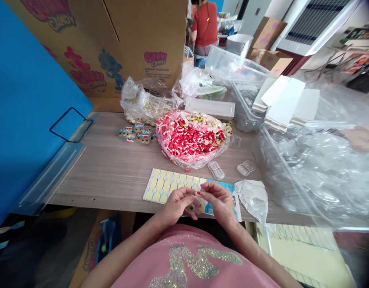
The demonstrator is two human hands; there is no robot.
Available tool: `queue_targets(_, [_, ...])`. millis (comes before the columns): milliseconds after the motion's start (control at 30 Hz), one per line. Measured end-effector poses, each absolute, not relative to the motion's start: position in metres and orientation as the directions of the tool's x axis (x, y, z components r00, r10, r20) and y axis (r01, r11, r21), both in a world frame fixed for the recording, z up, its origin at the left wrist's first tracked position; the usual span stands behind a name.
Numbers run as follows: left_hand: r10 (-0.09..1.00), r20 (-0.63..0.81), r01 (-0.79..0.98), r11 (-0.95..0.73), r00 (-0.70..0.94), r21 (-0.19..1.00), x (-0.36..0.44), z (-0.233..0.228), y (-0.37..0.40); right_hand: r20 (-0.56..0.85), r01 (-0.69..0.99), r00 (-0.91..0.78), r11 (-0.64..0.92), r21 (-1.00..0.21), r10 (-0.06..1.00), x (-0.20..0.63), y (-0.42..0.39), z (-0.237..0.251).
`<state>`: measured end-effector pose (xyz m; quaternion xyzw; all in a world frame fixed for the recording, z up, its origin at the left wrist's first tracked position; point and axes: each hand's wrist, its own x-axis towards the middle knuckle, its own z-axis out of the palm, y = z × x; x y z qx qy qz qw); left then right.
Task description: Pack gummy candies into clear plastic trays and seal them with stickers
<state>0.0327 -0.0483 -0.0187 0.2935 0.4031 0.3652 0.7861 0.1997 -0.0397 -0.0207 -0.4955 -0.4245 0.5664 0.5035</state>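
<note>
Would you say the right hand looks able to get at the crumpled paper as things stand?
Probably yes: the paper lies close to the right hand, uncovered, with only the flat sheet between, though that hand seems to be pinching a red piece.

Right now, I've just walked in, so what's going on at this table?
A person's left hand and right hand meet at a small red piece; which one grips it is hard to tell. Below them lies a yellow-and-blue sheet. Beyond it sits an open bag of red-and-white pieces.
</note>
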Motion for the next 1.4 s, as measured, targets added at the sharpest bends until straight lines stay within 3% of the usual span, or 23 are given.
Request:
queue_targets(267, [0.823, -0.416, -0.213, 0.519, 0.387, 0.828, 0.042, -0.014, -0.063, -0.280, -0.032, -0.268, -0.299, -0.954, 0.922, 0.223, -0.050, -0.015])
queue_targets(400, [0.840, -0.420, -0.213, 0.505, 0.342, 0.836, 0.040, -0.012, -0.044, -0.121, 0.260, -0.095, -0.092, -0.961, 0.988, 0.242, -0.026, -0.020])
queue_targets(467, [0.862, -0.411, -0.259, 0.487, 0.298, 0.834, 0.039, -0.013, -0.031, 0.011, 0.524, -0.032, 0.026, -0.851, 0.999, 0.246, -0.013, -0.025])
queue_targets(533, [0.878, -0.407, -0.322, 0.472, 0.251, 0.821, 0.043, -0.014, -0.020, 0.056, 0.754, -0.062, 0.083, -0.651, 0.997, 0.245, -0.004, -0.028])
queue_targets(600, [0.888, -0.411, -0.376, 0.460, 0.207, 0.804, 0.051, -0.014, -0.011, 0.032, 0.873, -0.092, 0.096, -0.478, 0.995, 0.240, -0.002, -0.031])
queue_targets(667, [0.899, -0.403, -0.411, 0.438, 0.174, 0.800, 0.061, -0.015, -0.004, 0.032, 0.909, -0.090, 0.095, -0.405, 0.995, 0.237, -0.005, -0.034])
queue_targets(867, [0.928, -0.358, -0.445, 0.363, 0.099, 0.818, 0.083, -0.025, 0.006, 0.134, 0.891, -0.069, 0.122, -0.438, 0.988, 0.237, -0.015, -0.041])
queue_targets(1133, [0.944, -0.313, -0.412, 0.329, 0.109, 0.850, 0.081, -0.031, 0.006, 0.009, 0.930, 0.012, -0.008, -0.366, 1.000, 0.227, 0.002, -0.037])
queue_targets(1200, [0.943, -0.316, -0.413, 0.331, 0.106, 0.849, 0.079, -0.032, 0.007, 0.068, 0.847, -0.062, 0.089, -0.523, 0.996, 0.235, -0.002, -0.040])
queue_targets(1267, [0.941, -0.322, -0.426, 0.336, 0.106, 0.840, 0.076, -0.033, 0.010, 0.136, 0.634, -0.085, 0.158, -0.757, 0.987, 0.246, -0.011, -0.045])
queue_targets(1333, [0.934, -0.330, -0.445, 0.356, 0.137, 0.822, 0.072, -0.034, 0.011, 0.115, 0.354, -0.018, 0.114, -0.928, 0.993, 0.255, -0.020, -0.051])
queue_targets(1400, [0.919, -0.334, -0.455, 0.395, 0.211, 0.798, 0.070, -0.034, 0.010, 0.039, 0.152, 0.063, 0.029, -0.988, 0.997, 0.259, -0.026, -0.055])
